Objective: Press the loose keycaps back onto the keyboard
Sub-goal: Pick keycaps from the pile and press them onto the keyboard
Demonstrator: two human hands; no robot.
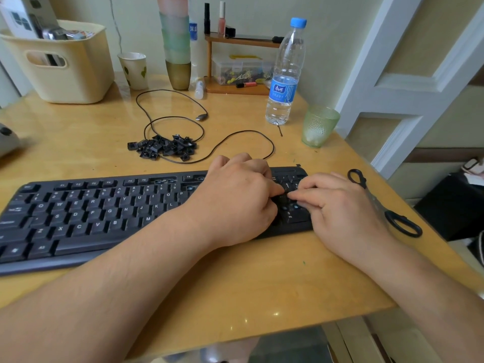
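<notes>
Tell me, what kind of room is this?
Probably a desk in someone's home, maybe a bedroom. A keyboard sits on the wooden table, with nail polish on a little shelf and a storage basket nearby.

My view is evenly lit by soft daylight, bright enough to read the legends on the keyboard (104, 205). The glossy table (235, 284) throws small glints near its front edge and pale reflections by the basket (65, 72). Shadows under my arms are faint. The wide lens bends the door frame (392, 82) and the corners, where detail turns soft.
</notes>
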